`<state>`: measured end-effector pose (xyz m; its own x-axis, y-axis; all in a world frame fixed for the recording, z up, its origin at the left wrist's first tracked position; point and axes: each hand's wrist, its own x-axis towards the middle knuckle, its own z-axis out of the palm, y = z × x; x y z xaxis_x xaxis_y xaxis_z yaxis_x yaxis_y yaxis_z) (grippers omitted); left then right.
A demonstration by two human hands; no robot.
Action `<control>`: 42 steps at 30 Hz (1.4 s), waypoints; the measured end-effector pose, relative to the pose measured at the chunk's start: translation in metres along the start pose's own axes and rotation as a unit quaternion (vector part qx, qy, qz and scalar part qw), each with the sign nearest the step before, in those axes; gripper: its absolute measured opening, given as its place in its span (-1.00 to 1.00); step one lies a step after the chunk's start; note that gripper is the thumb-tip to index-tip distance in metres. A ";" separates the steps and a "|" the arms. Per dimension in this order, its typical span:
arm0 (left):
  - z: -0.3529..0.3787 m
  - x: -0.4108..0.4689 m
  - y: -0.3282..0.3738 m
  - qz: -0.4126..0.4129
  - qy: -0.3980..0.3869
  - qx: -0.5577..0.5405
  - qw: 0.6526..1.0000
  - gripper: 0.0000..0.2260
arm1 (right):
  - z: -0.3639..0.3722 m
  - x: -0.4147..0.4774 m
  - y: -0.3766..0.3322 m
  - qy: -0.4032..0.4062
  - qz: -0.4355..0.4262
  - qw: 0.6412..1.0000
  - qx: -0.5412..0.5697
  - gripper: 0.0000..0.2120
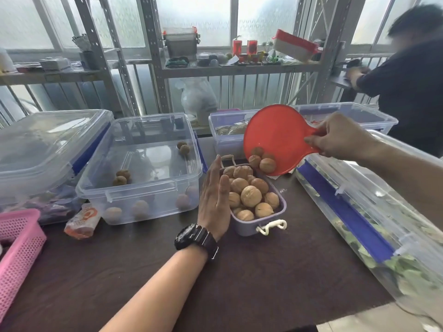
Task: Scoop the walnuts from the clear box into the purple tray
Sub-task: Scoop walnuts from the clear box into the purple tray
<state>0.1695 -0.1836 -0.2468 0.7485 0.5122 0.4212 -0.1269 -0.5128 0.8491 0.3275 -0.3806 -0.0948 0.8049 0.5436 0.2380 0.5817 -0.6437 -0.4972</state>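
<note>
A red scoop [280, 137] is held by its handle in the right hand [340, 137], whose fingers [314, 141] are curled round the handle in a firm grip. The scoop is tilted downward, its lower lip held over the far right corner of the purple tray [259, 227]. Four walnuts [263, 162] are gathered at that lower lip, just above the tray.

The purple tray is set on the dark counter [263, 271], between the clear box [134, 189] on its left and a long clear container [359, 212] of green leaves on its right. The tray is heaped with a pile of nuts [251, 196], and a white handle [272, 226] is seen at its near end.

The left hand [214, 197] is held flat and upright just beside the tray's left rim, with its fingers [215, 168] straight and together and nothing gripped; whether the rim is touched cannot be told. A black watch [195, 237] is worn on that wrist.

A few loose nuts [122, 177] are left scattered in the clear box, which stands open. To its left a lidded clear tub [48, 144] is seen, with a pink basket [16, 245] and an orange packet [82, 221] laid in front. Another person [412, 75] is seen at a metal shelf [227, 65] behind the counter.
</note>
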 end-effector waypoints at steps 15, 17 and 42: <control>-0.001 -0.001 -0.002 -0.002 0.007 -0.017 1.000 -0.22 | -0.006 -0.001 -0.004 0.013 -0.039 0.998 -0.048 -0.80; -0.001 -0.001 -0.002 -0.002 0.008 -0.018 1.000 -0.21 | -0.008 0.000 -0.002 0.008 -0.030 0.998 -0.049 -0.78; -0.003 -0.001 -0.003 0.007 0.005 -0.028 1.000 -0.23 | -0.032 -0.004 0.000 -0.026 0.179 0.979 0.095 -0.79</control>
<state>0.1675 -0.1808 -0.2489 0.7402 0.5124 0.4354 -0.1737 -0.4798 0.8600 0.3275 -0.4001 -0.0688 0.9434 0.3310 -0.0195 0.2274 -0.6886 -0.6886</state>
